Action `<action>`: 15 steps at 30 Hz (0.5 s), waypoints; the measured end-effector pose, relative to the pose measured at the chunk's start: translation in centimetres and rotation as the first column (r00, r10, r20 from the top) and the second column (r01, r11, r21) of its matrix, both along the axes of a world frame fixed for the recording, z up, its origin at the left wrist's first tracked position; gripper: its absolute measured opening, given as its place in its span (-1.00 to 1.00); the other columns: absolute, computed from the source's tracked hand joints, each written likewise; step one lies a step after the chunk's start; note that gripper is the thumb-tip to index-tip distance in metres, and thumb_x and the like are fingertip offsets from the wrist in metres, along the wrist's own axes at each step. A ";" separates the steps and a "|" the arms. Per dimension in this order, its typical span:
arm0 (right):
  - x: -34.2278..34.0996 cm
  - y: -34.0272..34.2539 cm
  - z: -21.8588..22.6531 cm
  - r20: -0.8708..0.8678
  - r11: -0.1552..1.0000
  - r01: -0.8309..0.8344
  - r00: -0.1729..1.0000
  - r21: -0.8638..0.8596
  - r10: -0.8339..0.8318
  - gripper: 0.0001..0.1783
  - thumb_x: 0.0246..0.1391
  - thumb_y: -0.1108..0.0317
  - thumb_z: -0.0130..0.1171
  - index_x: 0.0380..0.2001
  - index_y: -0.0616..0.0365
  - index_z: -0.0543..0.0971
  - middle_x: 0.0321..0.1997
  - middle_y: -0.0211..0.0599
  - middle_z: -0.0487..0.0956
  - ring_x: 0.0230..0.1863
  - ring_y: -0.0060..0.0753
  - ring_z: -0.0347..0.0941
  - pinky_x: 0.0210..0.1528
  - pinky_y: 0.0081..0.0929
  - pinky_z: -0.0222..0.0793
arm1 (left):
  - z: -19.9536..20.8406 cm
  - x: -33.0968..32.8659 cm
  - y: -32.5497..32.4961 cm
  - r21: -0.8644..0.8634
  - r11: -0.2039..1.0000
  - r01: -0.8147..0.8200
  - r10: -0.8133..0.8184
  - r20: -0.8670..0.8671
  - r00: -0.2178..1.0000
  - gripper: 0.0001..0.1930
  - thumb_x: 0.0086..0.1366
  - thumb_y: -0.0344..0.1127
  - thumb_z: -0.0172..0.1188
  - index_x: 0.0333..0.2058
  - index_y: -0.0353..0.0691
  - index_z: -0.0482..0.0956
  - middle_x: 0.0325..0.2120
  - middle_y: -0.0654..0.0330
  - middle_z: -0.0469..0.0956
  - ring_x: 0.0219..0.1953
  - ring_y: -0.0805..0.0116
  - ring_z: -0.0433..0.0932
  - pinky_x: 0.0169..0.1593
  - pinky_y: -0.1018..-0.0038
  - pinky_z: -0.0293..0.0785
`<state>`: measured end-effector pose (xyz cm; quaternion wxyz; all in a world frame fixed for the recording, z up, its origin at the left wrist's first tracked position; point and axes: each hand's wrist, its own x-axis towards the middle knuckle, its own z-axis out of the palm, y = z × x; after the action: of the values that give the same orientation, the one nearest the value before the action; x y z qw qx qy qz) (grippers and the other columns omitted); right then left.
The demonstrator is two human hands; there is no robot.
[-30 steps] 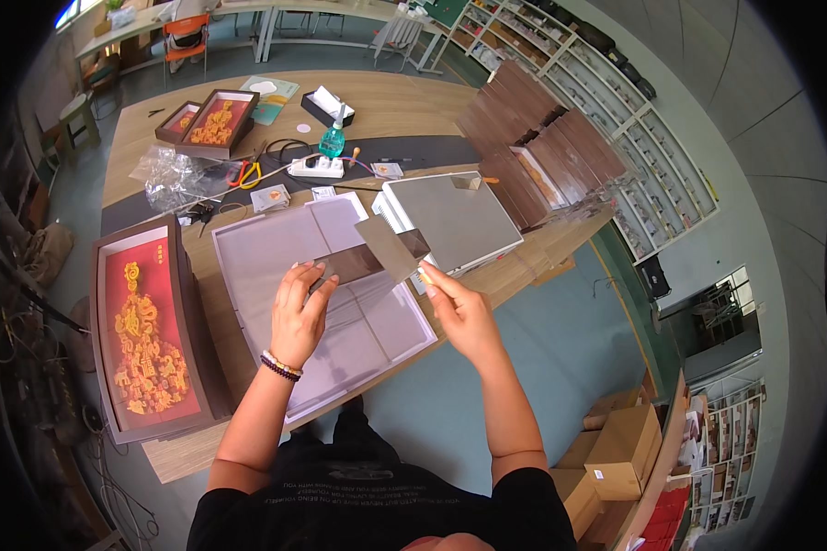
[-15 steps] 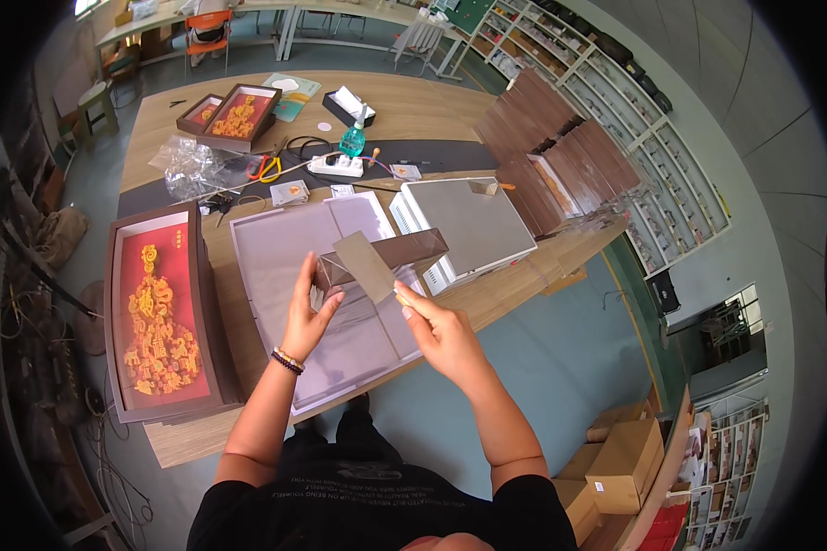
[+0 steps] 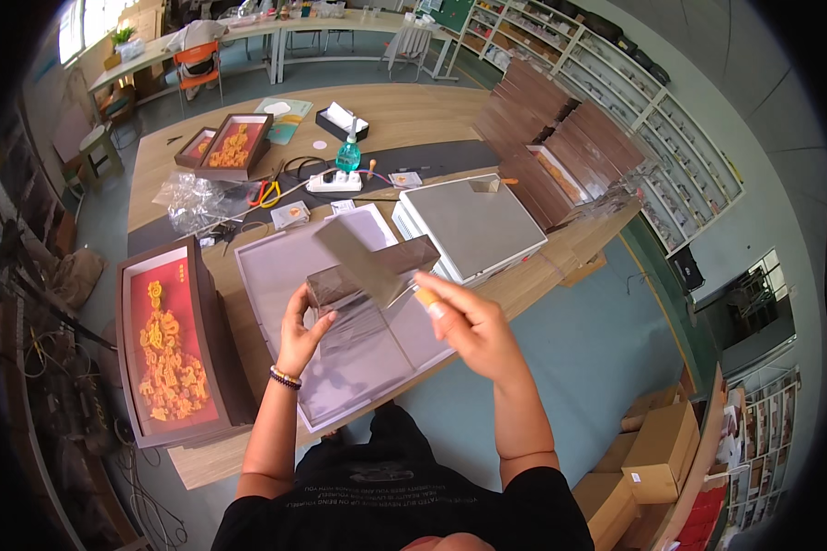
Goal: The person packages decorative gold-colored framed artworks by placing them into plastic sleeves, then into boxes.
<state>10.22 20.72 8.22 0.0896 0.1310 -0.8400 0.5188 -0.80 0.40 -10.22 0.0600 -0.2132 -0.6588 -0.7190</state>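
Note:
In my left hand (image 3: 301, 338) is one end of a brown box frame (image 3: 415, 255) wrapped in clear film, with the fingers and thumb around its near left corner. The frame is tilted up on its side above a shallow white tray-like board (image 3: 377, 372). My right hand (image 3: 473, 323) is closed round the short wooden handle of a scraper (image 3: 356, 257). Its wide flat metal blade, slightly blurred, crosses in front of the frame. Whether the blade touches the film I cannot tell.
Left stands a stack of framed red pictures (image 3: 170, 349) with gold relief. Right of the board sits a white device with a grey flat top (image 3: 478, 225). Behind lie a power strip (image 3: 334, 182), a green bottle (image 3: 348, 156), pliers (image 3: 268, 193) and crumpled film (image 3: 198, 202). Brown frames (image 3: 533, 119) are piled far right.
My right hand has moved right and slightly down with the scraper, whose blade is now blurred. The frame has tipped in my left hand, showing more filmed surface. The whole view has shifted slightly.

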 end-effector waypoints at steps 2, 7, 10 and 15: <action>-1.3 2.9 1.5 0.057 0.941 0.208 0.978 -0.268 -0.200 -0.59 0.19 0.40 -0.10 0.13 0.06 0.34 -0.53 -0.47 0.45 -0.65 -0.78 0.21 -0.61 -0.71 0.18 | 2.0 0.8 -0.1 0.087 0.996 0.022 -0.031 0.096 0.995 -0.28 -0.01 -0.47 0.29 0.16 -0.22 0.17 -0.31 0.27 0.33 -0.17 0.43 0.30 0.00 0.51 0.24; -12.1 11.6 -6.0 0.230 0.836 0.297 0.950 -0.462 -0.211 -0.75 0.20 0.41 -0.18 -0.11 0.14 0.43 -0.47 -0.50 0.27 -0.69 -0.79 0.14 -0.78 -0.73 0.07 | 7.7 0.6 -1.3 -0.187 0.982 -0.037 0.007 -0.156 0.988 -0.34 -0.08 -0.36 0.31 0.06 -0.27 0.30 -0.11 0.05 0.44 -0.04 0.19 0.41 0.07 0.36 0.26; -20.3 13.2 -14.8 0.284 0.734 0.386 0.921 -0.558 -0.269 -0.82 0.20 0.37 -0.21 -0.31 0.14 0.42 -0.48 -0.51 0.26 -0.69 -0.77 0.14 -0.78 -0.71 0.12 | 12.0 0.6 -1.1 -0.582 0.781 -0.226 0.000 -0.362 0.932 -0.39 -0.09 -0.14 0.33 -0.06 -0.32 0.40 -0.16 -0.02 0.46 -0.15 0.00 0.44 -0.05 0.25 0.33; -31.6 9.6 -24.2 0.167 0.634 0.628 0.757 -0.451 -0.632 -0.90 0.10 0.52 -0.17 -0.32 0.21 0.35 -0.40 -0.20 0.36 -0.48 -0.28 0.28 -0.45 -0.33 0.30 | 15.3 0.6 2.7 -0.872 0.376 -0.315 -0.095 -0.374 0.923 -0.22 -0.03 0.18 0.19 0.02 -0.35 0.33 -0.17 -0.02 0.46 -0.17 -0.02 0.42 0.01 0.16 0.27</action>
<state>-21.33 30.32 -16.01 0.2971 -0.1948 -0.6760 0.6456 -0.23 3.11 5.10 0.1009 -0.2935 -0.9348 -0.1727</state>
